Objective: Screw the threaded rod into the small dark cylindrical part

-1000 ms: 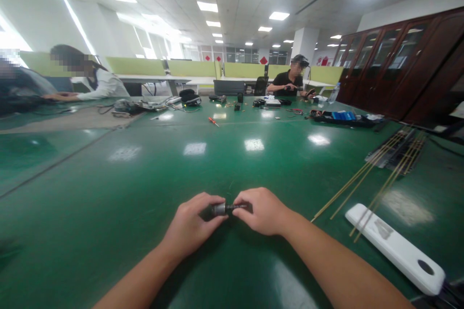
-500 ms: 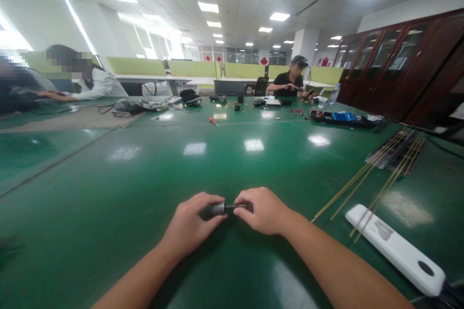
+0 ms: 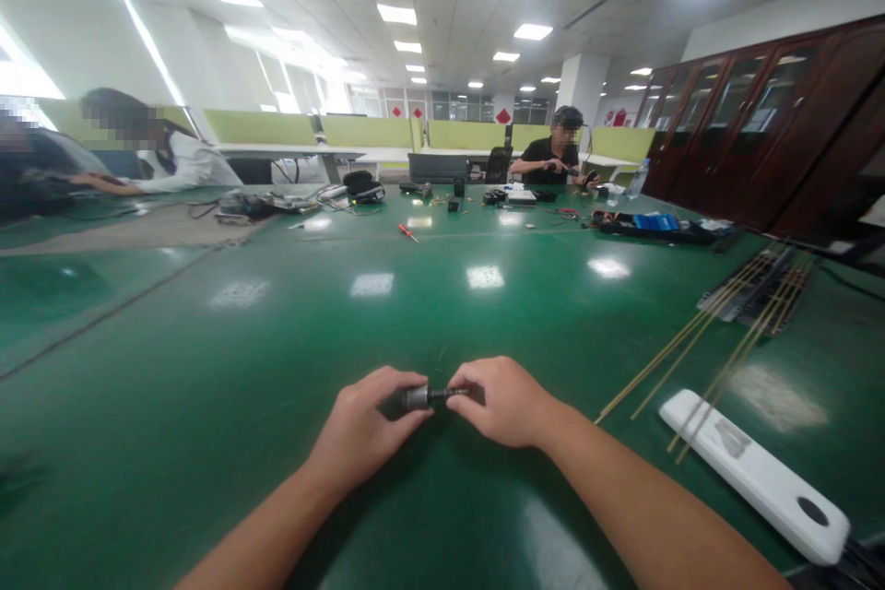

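Observation:
Over the table's near middle, my left hand is closed around a small silver-grey cylinder, gripping it between thumb and fingers. A thin dark ridged rod runs out of the cylinder's right side. My right hand pinches the rod's far end between thumb and fingertips. The cylinder and rod lie nearly level, in one line. My fingers cover part of both pieces, and their exact kind is too small to make out.
Thin yellowish sticks and a white elongated case lie at right on the green table. A red screwdriver lies ahead. Beyond it are cables, electronics and a black tray. Other people sit at the far side and left.
My hands keep their grip and have hardly moved. At the left, the person in white sleeves has shifted slightly leftward.

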Demonstrator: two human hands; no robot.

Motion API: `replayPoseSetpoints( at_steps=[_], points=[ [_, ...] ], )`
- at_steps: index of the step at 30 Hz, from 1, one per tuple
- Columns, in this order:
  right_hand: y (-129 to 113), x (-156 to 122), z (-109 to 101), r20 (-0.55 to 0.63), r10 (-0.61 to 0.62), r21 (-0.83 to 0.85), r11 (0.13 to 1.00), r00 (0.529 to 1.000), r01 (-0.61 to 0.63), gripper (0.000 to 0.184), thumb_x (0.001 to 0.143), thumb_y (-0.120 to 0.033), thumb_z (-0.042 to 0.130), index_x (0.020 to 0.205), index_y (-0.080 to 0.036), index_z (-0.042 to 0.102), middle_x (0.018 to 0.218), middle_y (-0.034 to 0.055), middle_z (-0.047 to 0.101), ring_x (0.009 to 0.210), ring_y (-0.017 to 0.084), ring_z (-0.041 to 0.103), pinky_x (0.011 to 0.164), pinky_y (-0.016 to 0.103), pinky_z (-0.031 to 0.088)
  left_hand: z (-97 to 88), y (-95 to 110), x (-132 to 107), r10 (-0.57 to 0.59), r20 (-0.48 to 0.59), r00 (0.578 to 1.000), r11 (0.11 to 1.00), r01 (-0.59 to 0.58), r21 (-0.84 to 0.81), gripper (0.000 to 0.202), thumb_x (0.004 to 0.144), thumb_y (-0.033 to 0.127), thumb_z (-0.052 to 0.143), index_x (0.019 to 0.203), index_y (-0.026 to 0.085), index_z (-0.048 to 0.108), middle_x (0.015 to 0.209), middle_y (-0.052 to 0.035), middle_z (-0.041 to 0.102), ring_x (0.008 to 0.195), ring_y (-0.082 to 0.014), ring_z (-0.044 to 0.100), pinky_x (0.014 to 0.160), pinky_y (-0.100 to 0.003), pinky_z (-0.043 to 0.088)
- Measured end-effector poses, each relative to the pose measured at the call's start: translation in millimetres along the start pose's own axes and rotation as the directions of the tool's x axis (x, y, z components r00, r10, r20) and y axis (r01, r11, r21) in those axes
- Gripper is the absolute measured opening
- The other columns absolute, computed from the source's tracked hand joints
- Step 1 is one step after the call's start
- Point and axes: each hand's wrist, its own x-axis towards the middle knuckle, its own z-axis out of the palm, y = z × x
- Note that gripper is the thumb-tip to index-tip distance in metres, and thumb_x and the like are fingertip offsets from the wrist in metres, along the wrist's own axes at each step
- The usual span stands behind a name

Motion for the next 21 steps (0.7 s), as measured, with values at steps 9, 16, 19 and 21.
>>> replayPoseSetpoints(
  at_steps=[9, 16, 19, 21],
  points=[
    [2.0, -0.4, 2.1, -0.004, 0.001, 0.020, 1.000, 1.000, -0.001, 0.016, 0.088, -0.032, 0.065, 0.096, -0.019, 0.071, 0.084, 0.0027, 0.072, 0.076, 0.016, 0.063, 0.069, 0.025, 0.042, 0.6, -0.4, 0.5, -0.005, 0.004, 1.000, 1.000, 0.005, -0.005, 0.021, 0.083, 0.033, 0.072, 0.102, 0.024, 0.069, 0.092, -0.0007, 0.072, 0.083, -0.0163, 0.068, 0.075, -0.026, 0.053],
    [0.2, 1.0, 0.4, -0.003, 0.021, 0.012, 1.000, 1.000, -0.021, 0.016, 0.088, -0.032, 0.066, 0.095, -0.019, 0.072, 0.083, 0.0029, 0.071, 0.074, 0.016, 0.063, 0.067, 0.025, 0.042, -1.0, 1.0, 0.6, 0.002, -0.012, 1.000, 1.000, -0.002, 0.001, 0.022, 0.082, 0.033, 0.072, 0.102, 0.024, 0.069, 0.092, -0.0007, 0.072, 0.082, -0.0161, 0.069, 0.075, -0.026, 0.053],
    [-0.6, 0.7, -0.1, -0.008, 0.021, 0.006, 1.000, 1.000, -0.021, 0.016, 0.089, -0.032, 0.066, 0.095, -0.019, 0.072, 0.082, 0.0027, 0.071, 0.074, 0.016, 0.062, 0.067, 0.025, 0.041, -1.5, 1.0, 0.6, 0.008, -0.019, 1.000, 1.000, -0.008, 0.009, 0.022, 0.082, 0.034, 0.072, 0.101, 0.024, 0.070, 0.092, -0.0013, 0.072, 0.082, -0.0166, 0.069, 0.075, -0.026, 0.054],
    [-0.7, 0.4, -0.3, -0.008, 0.021, 0.007, 1.000, 1.000, -0.021, 0.016, 0.089, -0.033, 0.065, 0.095, -0.019, 0.072, 0.082, 0.0027, 0.071, 0.074, 0.016, 0.062, 0.067, 0.025, 0.041, -1.5, 0.6, 0.4, 0.009, -0.019, 1.000, 1.000, -0.008, 0.006, 0.022, 0.082, 0.034, 0.072, 0.102, 0.023, 0.070, 0.093, -0.0018, 0.072, 0.083, -0.0170, 0.069, 0.075, -0.026, 0.054]
  ],
)
